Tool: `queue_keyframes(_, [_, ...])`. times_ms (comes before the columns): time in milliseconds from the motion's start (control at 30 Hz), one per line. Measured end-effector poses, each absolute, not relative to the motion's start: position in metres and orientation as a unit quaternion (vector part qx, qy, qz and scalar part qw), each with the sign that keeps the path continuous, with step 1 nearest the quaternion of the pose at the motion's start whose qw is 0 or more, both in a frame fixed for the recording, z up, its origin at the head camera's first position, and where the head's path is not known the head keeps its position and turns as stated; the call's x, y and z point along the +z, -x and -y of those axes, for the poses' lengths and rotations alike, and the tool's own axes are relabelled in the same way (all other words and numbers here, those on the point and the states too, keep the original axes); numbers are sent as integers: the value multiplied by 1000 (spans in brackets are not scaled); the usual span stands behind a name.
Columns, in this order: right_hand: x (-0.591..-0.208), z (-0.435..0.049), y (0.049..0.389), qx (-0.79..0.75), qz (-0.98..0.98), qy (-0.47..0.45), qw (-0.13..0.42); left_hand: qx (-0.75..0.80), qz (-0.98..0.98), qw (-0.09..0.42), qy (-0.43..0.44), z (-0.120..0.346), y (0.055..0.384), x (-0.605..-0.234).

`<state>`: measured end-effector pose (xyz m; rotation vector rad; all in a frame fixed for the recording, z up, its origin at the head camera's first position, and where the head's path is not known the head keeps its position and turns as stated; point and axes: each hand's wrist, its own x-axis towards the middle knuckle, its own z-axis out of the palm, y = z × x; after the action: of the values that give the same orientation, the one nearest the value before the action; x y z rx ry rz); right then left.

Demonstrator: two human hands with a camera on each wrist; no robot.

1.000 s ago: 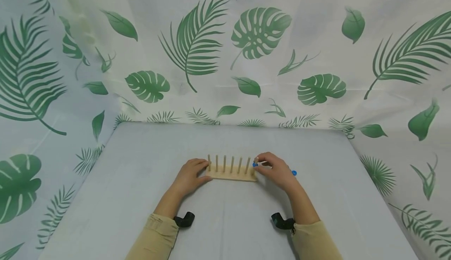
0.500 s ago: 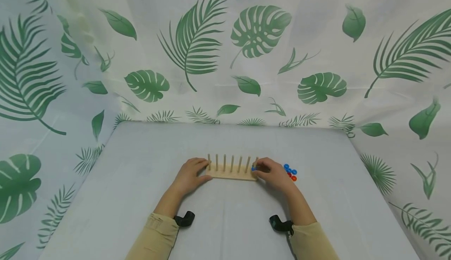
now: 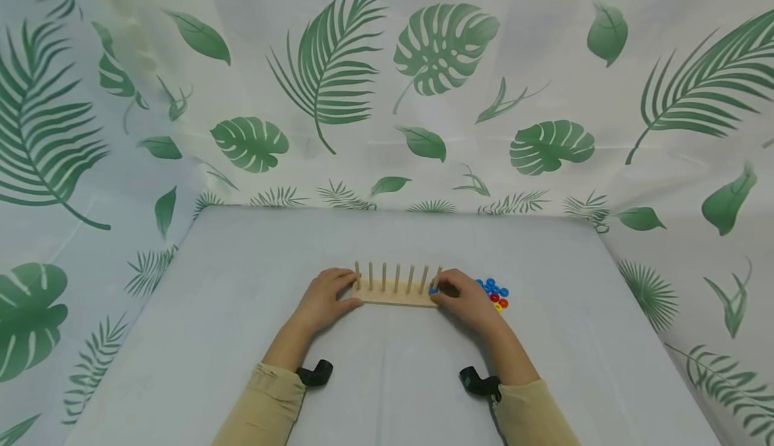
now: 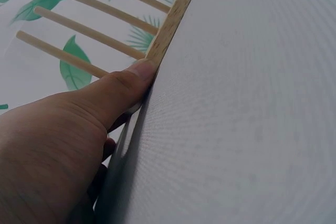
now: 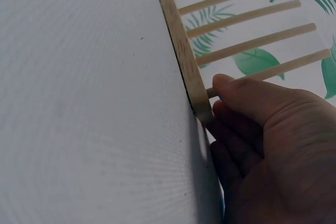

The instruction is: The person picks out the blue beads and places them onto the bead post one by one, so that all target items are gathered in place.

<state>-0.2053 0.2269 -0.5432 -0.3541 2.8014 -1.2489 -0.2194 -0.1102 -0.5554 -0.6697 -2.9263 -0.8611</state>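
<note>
Pale wood: one long, narrow rack (image 3: 393, 297) with seven upright round pegs, set on the white cloth-covered table (image 3: 382, 365) before me, its long axis running crosswise from one hand to the other. Blue: one small ring (image 3: 433, 291) at the foot of the rightmost peg (image 3: 438, 275), seemingly around it, though my thumb hides much of the ring. Right hand (image 3: 465, 299): the nearer one, with ring and peg just off its fingertips to the left; thumb and forefinger narrowed in a pinch on the ring, remaining fingers bent beside the rack's end, forearm slanting in from the lower right. Left hand (image 3: 324, 297): gripping the opposite end, thumb along the front edge, forefinger at the back by the leftmost peg (image 3: 357, 275), forearm slanting in from the lower left. Blue, red and yellow: one loose cluster of small rings (image 3: 495, 297) just right of my right hand, partly hidden behind it.
</note>
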Motion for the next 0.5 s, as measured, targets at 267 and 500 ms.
queue_keyframes(267, [-544, -229, 205, -400, -906, 137, 21, -276, 937, 1, 214, 110, 219, -554])
queue_keyframes(500, [-542, -233, 205, -419, -899, 121, 36, -278, 937, 0, 212, 110, 219, -554])
